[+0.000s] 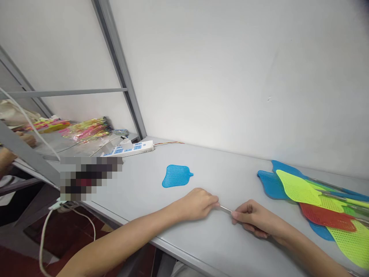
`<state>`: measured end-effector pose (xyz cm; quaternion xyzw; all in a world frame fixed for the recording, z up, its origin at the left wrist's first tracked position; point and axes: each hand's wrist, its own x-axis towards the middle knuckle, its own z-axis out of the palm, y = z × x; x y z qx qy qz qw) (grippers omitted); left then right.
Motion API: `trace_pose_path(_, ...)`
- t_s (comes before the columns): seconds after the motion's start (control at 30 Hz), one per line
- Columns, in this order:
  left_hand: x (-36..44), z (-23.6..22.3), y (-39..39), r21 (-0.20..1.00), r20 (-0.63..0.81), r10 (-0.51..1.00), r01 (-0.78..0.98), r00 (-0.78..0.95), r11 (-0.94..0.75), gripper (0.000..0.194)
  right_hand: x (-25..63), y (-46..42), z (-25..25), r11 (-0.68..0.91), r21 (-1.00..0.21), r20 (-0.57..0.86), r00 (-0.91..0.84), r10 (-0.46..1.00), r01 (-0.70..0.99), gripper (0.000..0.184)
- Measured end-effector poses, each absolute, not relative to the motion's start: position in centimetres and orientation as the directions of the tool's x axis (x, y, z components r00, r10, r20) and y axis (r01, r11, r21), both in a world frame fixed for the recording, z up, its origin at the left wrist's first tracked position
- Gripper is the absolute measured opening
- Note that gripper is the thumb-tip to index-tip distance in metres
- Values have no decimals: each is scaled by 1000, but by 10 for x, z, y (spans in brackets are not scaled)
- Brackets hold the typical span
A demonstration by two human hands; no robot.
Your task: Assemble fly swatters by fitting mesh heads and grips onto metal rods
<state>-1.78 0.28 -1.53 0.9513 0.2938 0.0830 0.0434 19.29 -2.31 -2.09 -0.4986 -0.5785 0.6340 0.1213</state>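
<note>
Head view: left hand (200, 204) closed, fingertips pinching one end of a thin metal rod (226, 209); right hand (255, 218) pinches the other end between thumb and finger, its remaining fingers loosely curled. Rod sits between the two hands, over the near part of the grey worktop (138, 192); both rod ends hidden by fingers, so can't tell their shape. Main risk: slip, since the rod looks smooth and narrow and only fingertips hold it; uneven pull could free one end. If dropped, it could roll toward the front edge. Hard sideways force might bend it. Blue mesh head (177, 176) lies flat and loose beyond the left hand; a careless forward sweep could shove it. Coloured swatters (305, 186) overlap at right, near the right forearm; an elbow swinging out could spread the pile. White cable (43, 242) hangs left of the left forearm, a possible snag if that arm swings wide.
</note>
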Motion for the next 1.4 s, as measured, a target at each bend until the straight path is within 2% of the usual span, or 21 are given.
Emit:
trace_pose_path(0.3, -29, -9, 19, 313, 106, 549, 496, 829, -810, 28, 195, -21, -21, -337, -861, -496, -482, 722, 381, 40)
trace_pose_path(0.43, -37, -10, 24, 346, 114, 575, 510, 810, -787, 23, 197, -18, -20, -365, -857, -509, -487, 710, 363, 39)
trace_pose_path(0.83, -35, -15, 18, 246, 156, 581, 539, 799, -806, 26, 194, -23, -20, -342, -868, -488, -486, 725, 361, 38)
trace_pose_path(1.4, -24, -18, 5, 124, 128, 567, 554, 814, -823, 26, 191, -25, -18, -315, -871, -474, -474, 742, 378, 34)
